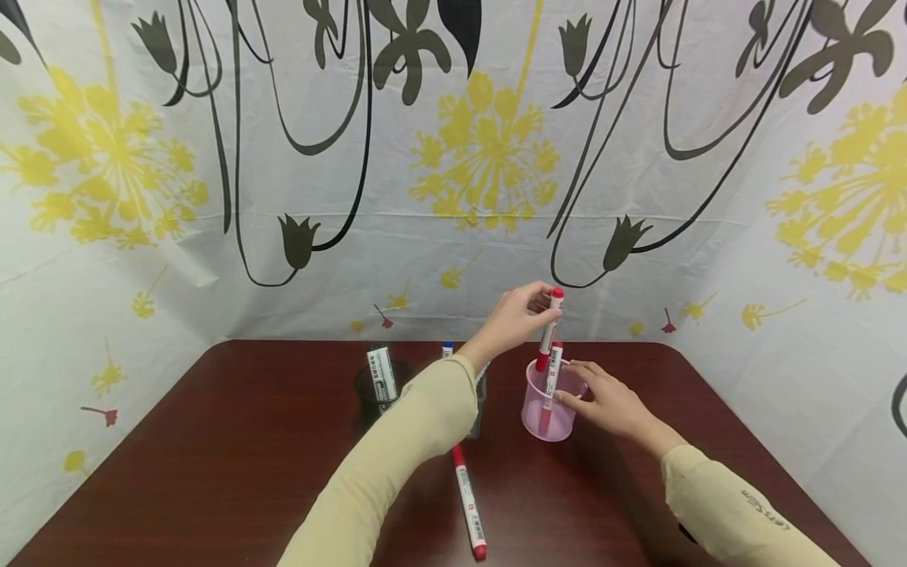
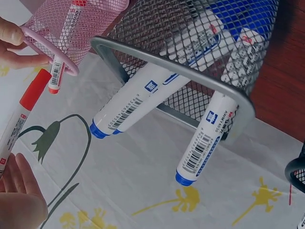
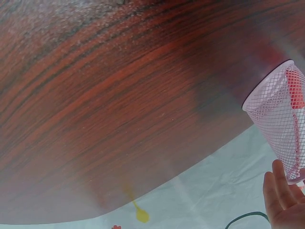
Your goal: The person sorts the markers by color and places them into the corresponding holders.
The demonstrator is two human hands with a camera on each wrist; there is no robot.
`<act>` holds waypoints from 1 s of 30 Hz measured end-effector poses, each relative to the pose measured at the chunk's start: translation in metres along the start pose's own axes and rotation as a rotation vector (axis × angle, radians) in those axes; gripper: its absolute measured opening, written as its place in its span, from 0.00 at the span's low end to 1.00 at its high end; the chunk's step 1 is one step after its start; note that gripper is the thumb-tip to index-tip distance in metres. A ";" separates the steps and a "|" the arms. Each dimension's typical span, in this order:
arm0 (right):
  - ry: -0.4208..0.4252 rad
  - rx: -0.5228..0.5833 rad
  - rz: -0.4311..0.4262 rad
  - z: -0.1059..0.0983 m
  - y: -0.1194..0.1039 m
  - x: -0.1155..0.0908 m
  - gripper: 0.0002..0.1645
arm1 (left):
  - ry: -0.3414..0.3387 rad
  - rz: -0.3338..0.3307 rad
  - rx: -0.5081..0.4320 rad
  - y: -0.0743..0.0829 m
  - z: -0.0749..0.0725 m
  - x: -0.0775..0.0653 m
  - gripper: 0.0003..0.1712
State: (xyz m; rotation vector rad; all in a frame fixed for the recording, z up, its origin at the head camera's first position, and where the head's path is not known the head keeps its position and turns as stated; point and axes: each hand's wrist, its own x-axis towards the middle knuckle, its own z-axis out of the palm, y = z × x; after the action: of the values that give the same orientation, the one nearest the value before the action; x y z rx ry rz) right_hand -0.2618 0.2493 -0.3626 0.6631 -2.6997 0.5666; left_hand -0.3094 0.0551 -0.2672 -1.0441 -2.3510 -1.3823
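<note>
My left hand (image 1: 516, 316) pinches a red whiteboard marker (image 1: 549, 331) near its upper end. The marker's red lower tip is at the mouth of a pink mesh pen cup (image 1: 531, 409); in the left wrist view that tip (image 2: 35, 88) lies just outside the rim. Another red marker (image 1: 552, 378) stands tilted inside the cup. My right hand (image 1: 612, 402) holds the cup by its right side, thumb in front and fingers near the rim. In the right wrist view the fingers (image 3: 281, 188) touch the pink mesh.
Left of the pink cup, partly behind my left arm, stands a grey mesh holder (image 2: 176, 69) with several blue markers (image 2: 200, 143). Further left is a black mesh cup (image 1: 364, 390) with a black-and-white marker (image 1: 383, 374). A red marker (image 1: 469, 504) lies on the brown table (image 1: 212, 472).
</note>
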 end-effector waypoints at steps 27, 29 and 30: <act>-0.010 0.012 0.009 -0.002 -0.001 0.000 0.36 | -0.028 -0.061 0.007 -0.007 0.032 -0.004 0.13; -0.009 0.011 0.010 -0.001 -0.001 -0.001 0.36 | -0.033 -0.072 0.003 -0.010 0.035 -0.006 0.13; -0.007 0.009 0.009 -0.001 -0.001 -0.001 0.36 | -0.033 -0.074 0.004 -0.011 0.036 -0.006 0.13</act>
State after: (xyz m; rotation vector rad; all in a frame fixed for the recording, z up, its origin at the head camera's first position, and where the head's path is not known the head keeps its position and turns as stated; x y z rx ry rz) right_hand -0.2608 0.2495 -0.3617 0.6571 -2.7091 0.5798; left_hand -0.3067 0.0787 -0.2973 -0.9959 -2.4387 -1.3953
